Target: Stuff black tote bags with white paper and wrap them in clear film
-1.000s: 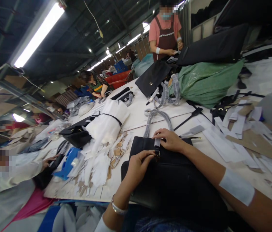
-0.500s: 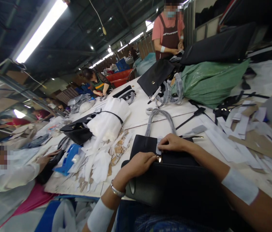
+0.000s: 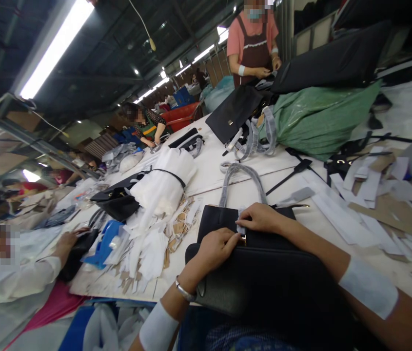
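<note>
A black handbag (image 3: 271, 278) lies against my lap at the table edge, its film-wrapped handle (image 3: 244, 169) standing up on the far side. My left hand (image 3: 216, 248) is closed over the bag's top edge, thumb and fingers beside a small gold-coloured clasp (image 3: 244, 238). Just above it, my right hand (image 3: 259, 218) pinches a short tab (image 3: 240, 227) covered in greyish film. The fingertips hide most of the tab. Both hands are close together at the middle of the bag.
Paper scraps and tags (image 3: 154, 253) litter the table at left, beside a blue tape dispenser (image 3: 107, 243) and a white bundle (image 3: 165, 180). White and brown strips (image 3: 377, 214) lie at right. A green sack (image 3: 311, 122) and another black bag (image 3: 235, 114) are farther back. Co-workers surround the table.
My right hand has shifted slightly left and down with the tab, nearer the clasp. My left hand stays on the bag's edge, its thumb now nearer the clasp. The view has shifted slightly.
</note>
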The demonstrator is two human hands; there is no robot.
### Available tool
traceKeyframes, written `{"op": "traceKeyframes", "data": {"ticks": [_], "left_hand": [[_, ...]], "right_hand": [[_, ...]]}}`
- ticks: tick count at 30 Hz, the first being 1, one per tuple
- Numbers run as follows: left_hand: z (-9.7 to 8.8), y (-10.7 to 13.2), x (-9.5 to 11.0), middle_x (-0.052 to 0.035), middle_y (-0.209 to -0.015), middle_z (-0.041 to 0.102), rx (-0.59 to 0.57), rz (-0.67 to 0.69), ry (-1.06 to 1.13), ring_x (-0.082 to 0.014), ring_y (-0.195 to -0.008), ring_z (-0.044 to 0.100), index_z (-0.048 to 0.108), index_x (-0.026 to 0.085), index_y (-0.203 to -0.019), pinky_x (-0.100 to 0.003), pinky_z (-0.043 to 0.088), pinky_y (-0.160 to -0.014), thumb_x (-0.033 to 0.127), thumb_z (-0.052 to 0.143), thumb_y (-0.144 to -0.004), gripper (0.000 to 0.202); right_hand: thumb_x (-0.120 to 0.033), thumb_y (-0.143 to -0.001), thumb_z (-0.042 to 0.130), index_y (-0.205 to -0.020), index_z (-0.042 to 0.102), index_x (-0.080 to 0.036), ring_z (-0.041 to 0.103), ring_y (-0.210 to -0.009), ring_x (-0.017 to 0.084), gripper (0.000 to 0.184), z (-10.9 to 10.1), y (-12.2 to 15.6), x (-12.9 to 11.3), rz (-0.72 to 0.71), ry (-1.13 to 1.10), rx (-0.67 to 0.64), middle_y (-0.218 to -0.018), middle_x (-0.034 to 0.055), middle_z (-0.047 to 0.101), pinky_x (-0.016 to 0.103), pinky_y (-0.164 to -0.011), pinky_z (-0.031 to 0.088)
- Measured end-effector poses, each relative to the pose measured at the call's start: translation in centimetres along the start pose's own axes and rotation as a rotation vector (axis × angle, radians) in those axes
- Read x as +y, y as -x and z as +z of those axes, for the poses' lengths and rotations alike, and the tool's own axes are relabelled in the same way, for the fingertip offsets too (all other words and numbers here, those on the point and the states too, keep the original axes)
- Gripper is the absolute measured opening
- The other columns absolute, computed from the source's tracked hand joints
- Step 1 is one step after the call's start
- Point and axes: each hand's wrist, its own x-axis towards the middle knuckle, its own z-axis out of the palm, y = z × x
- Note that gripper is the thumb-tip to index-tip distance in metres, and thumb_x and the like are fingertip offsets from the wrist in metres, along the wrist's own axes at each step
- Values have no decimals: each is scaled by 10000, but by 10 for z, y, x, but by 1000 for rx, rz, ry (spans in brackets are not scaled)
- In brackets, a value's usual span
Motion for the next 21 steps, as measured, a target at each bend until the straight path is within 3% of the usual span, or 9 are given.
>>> {"op": "traceKeyframes", "data": {"ticks": [3,6,9,15,18,21], "left_hand": [[0,-1,-1,-53,-1044,720,-57,-29,-76,-221,-957,660,752,211,-1037,-284,476,-836,448,303,-1066,507],[-2,-7,-4,-73,-925,723,-108,-31,-89,-234,-875,669,744,174,-945,-296,484,-800,502,329,-1057,541],[-6,-9,-4,-62,-944,724,-59,38,-21,-222,-887,667,744,187,-922,-291,486,-827,476,394,-1051,472],[-7,23,8,-42,-1150,696,254,126,29,-210,-1056,636,692,252,-1182,-311,466,-942,395,393,-1068,350],[1,38,8,-70,-1056,716,244,169,-130,-240,-964,653,675,239,-1223,-337,472,-862,492,426,-1047,395],[11,35,2,-63,-957,725,210,147,-214,-238,-847,654,701,224,-1163,-327,458,-763,530,477,-1022,404]], "right_hand": [[-430,-835,639,-722,778,-214,593,-618,186,281,1,0,-3,8,-33,3,-679,47,715,279,-577,374],[-468,-854,617,-762,783,-205,605,-601,170,324,2,0,-8,-13,-135,-79,-644,23,701,261,-575,402],[-511,-865,604,-799,781,-194,583,-528,150,369,3,0,-10,-1,-239,-102,-589,4,673,252,-546,417],[-610,-872,565,-912,746,-169,550,-498,127,479,-5,-5,-4,111,-432,141,-645,8,670,255,-548,443],[-644,-858,565,-978,729,-154,566,-559,130,531,-13,-7,-5,147,-514,228,-701,23,670,254,-580,460],[-685,-828,576,-1030,706,-147,584,-609,137,589,-24,-3,-14,179,-556,265,-770,43,677,261,-602,483]]}}
